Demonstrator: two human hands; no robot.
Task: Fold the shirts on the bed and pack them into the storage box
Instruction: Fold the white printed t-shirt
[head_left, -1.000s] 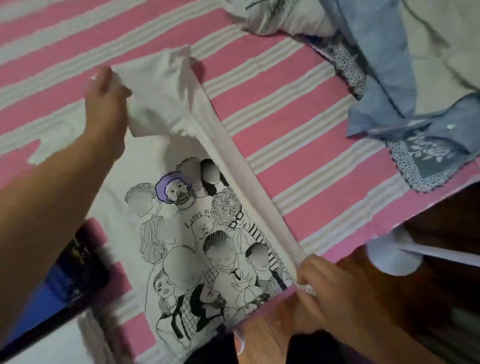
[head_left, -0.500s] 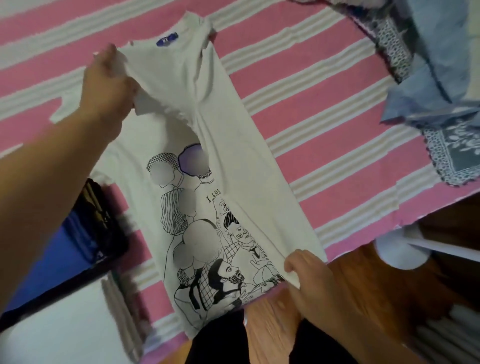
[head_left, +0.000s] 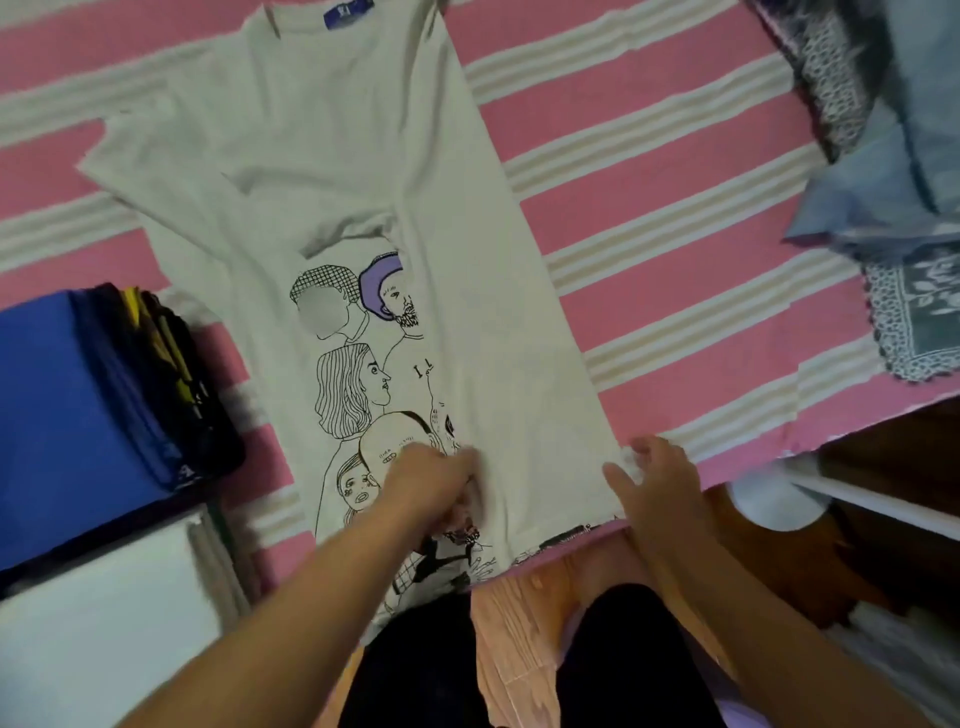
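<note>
Down at the near hem, your left hand (head_left: 434, 480) is curled, pinching the white printed shirt (head_left: 332, 171) at the fold line; your right hand (head_left: 657, 480) pinches its near right corner. You're mid-fold, right side already turned in. I'd say the left sleeve goes over next. Room's tight on the left: folded dark shirts in the blue box (head_left: 52, 405) sit just beside. Blue clothes (head_left: 883, 197) wait far right.
</note>
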